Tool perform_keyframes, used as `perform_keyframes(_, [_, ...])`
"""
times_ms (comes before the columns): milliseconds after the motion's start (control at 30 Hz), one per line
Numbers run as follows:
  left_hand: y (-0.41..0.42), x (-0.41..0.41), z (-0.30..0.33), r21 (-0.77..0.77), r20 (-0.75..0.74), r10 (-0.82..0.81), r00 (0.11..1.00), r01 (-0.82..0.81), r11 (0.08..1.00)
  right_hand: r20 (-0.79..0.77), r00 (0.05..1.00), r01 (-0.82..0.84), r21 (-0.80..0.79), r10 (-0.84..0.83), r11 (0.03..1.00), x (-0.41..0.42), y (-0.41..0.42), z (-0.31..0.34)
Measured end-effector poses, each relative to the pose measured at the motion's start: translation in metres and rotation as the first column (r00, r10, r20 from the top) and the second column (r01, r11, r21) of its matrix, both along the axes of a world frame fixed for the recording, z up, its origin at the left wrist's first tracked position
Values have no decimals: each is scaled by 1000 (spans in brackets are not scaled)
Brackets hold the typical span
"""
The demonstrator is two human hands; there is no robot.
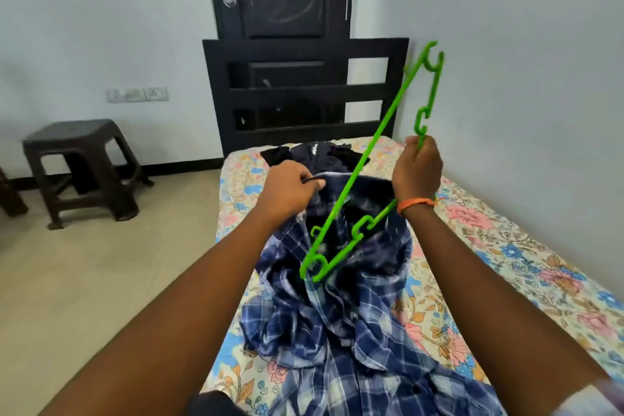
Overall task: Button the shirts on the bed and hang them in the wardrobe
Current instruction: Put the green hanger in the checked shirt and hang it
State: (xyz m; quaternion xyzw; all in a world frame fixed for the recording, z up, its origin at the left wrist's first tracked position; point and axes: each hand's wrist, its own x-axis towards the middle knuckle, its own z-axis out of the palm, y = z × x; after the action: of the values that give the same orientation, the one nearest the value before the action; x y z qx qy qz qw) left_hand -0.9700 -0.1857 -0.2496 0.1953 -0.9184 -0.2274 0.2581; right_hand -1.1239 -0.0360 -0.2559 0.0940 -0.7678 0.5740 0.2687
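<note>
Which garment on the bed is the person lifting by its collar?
The blue-and-white checked shirt: the left hand grips its collar while the right hand holds the green hanger. The dark garments lie untouched near the headboard.

Bed (526, 246): covered by a floral sheet (pink, blue and orange blooms on cream). Blue checked shirt (337, 331) lies crumpled along its middle. Dark garments (314, 154) lie heaped at the far end, near the black headboard (304, 94).

Head-worn camera looks down, close over bed (506, 246).
</note>
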Motion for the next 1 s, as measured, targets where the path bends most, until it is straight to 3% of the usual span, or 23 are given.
perform_keyframes(167, [10, 22, 41, -29, 235, -163, 958, 174, 984, -165, 981, 55, -286, -106, 957, 8, -7, 21])
perform_keyframes(267, [9, 34, 56, -82, 280, -129, 951, 158, 984, -246, 961, 68, -231, -126, 971, 10, -11, 24])
perform_keyframes(433, [9, 43, 66, -26, 167, -111, 980, 117, 993, -354, 932, 62, -55, -77, 997, 15, -19, 12])
perform_keyframes(633, [7, 47, 63, 5, 267, -82, 960, 84, 996, -244, 956, 103, -231, -160, 968, 3, -6, 24])
perform_keyframes(767, [8, 46, 60, 232, 103, -74, 992, 49, 971, -349, 927, 131, -46, -139, 990, 5, -8, 10])
perform_keyframes(900, [6, 37, 73, 470, -154, 71, 986, 9, 882, -520, 849, 38, 229, 90, 973, 33, -20, -21])
perform_keyframes(1000, [-2, 33, 81, 525, -222, 149, 964, -10, 851, -570, 787, 1, 385, 237, 923, 48, -24, -41])
